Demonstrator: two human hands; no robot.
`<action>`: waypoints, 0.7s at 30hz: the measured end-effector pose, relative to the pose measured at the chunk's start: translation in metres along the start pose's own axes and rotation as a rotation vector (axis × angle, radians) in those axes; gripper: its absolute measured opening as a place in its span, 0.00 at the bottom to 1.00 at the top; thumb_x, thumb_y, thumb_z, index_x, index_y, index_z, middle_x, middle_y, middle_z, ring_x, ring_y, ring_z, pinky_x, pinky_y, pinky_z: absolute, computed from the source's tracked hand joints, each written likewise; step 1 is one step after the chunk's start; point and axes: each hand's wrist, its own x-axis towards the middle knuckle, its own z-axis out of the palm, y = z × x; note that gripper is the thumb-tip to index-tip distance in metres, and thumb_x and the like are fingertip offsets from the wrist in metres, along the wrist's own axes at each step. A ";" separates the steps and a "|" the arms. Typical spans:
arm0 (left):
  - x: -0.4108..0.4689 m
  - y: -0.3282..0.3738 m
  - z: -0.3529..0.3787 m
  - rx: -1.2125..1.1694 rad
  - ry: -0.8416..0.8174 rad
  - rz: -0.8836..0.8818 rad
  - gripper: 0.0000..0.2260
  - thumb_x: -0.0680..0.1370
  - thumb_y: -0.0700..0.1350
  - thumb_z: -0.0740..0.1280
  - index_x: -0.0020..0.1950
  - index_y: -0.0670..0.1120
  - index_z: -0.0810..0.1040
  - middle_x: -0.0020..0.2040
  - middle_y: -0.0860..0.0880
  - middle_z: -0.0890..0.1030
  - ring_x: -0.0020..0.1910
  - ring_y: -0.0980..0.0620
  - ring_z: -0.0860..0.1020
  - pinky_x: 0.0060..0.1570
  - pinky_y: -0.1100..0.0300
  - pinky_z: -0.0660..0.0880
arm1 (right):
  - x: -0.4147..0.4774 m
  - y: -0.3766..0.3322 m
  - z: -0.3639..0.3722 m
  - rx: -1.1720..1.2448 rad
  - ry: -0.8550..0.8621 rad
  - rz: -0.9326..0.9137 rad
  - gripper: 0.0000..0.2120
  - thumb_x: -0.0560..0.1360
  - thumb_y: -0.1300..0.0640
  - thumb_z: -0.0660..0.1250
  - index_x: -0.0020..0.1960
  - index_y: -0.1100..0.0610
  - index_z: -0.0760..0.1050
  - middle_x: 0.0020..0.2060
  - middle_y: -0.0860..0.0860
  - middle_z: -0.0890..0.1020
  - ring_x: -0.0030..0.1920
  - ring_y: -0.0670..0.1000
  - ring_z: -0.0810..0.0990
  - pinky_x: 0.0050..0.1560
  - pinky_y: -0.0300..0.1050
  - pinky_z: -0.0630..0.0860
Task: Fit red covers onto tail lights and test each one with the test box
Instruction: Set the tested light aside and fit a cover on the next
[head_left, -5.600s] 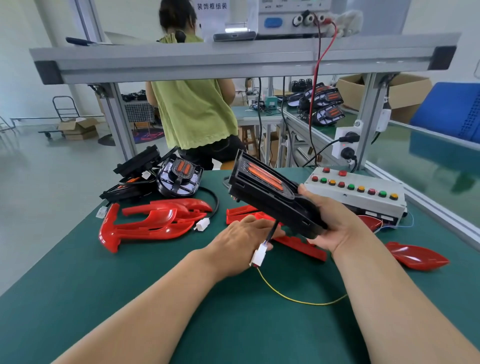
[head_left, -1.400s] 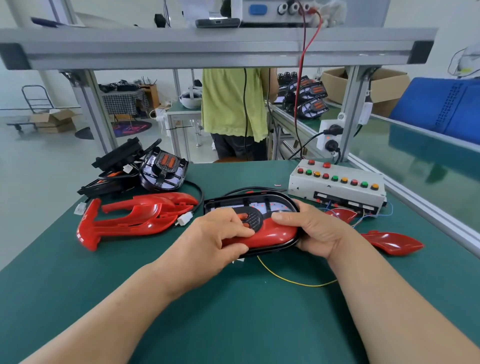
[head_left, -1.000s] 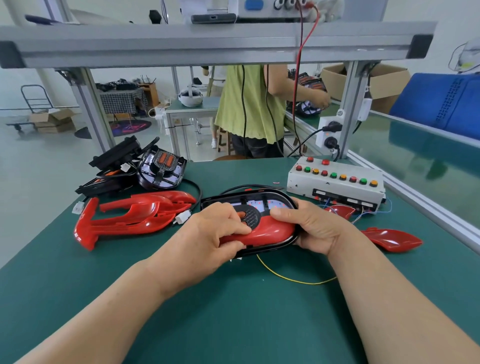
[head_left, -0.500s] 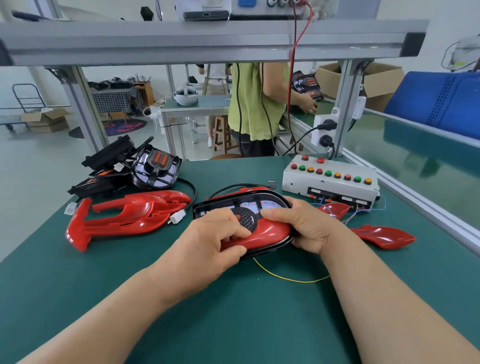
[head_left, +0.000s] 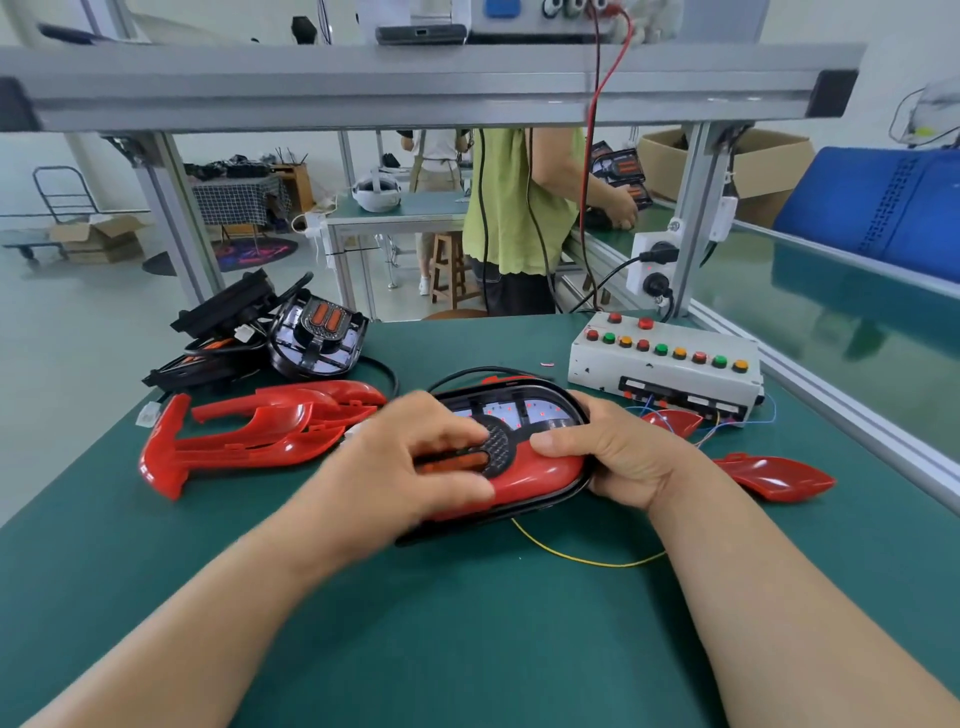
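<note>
Black oval tail light (head_left: 524, 410) w/ red cover (head_left: 543, 470) on near half; test box (head_left: 670, 371) behind-R.

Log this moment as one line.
step: fitting cover | left hand: grips cover | right hand: grips light | box: untouched

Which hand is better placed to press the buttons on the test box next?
Right, most likely. The right hand holds the tail light at the end nearest the test box, just behind it. The left hand grips the red cover farther away and would have to cross over.
</note>
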 end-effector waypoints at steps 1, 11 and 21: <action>0.005 -0.003 -0.010 -0.033 0.079 -0.083 0.08 0.69 0.53 0.78 0.46 0.55 0.84 0.44 0.55 0.82 0.43 0.62 0.78 0.47 0.69 0.73 | 0.000 0.000 0.000 -0.001 0.006 0.008 0.31 0.63 0.68 0.72 0.66 0.63 0.74 0.60 0.65 0.81 0.54 0.61 0.81 0.57 0.56 0.79; 0.003 -0.030 -0.038 -0.352 -0.471 -0.662 0.25 0.74 0.60 0.72 0.56 0.39 0.80 0.49 0.43 0.86 0.43 0.49 0.84 0.35 0.62 0.77 | 0.002 0.000 -0.003 0.107 0.005 -0.022 0.24 0.65 0.67 0.70 0.61 0.61 0.78 0.54 0.61 0.84 0.47 0.58 0.85 0.52 0.51 0.83; 0.006 -0.033 -0.021 -0.696 -0.419 -0.824 0.23 0.70 0.48 0.72 0.61 0.37 0.80 0.50 0.39 0.84 0.41 0.49 0.84 0.36 0.61 0.81 | 0.005 0.001 -0.002 0.092 0.007 -0.067 0.21 0.64 0.68 0.72 0.56 0.58 0.81 0.53 0.60 0.85 0.48 0.57 0.85 0.49 0.50 0.83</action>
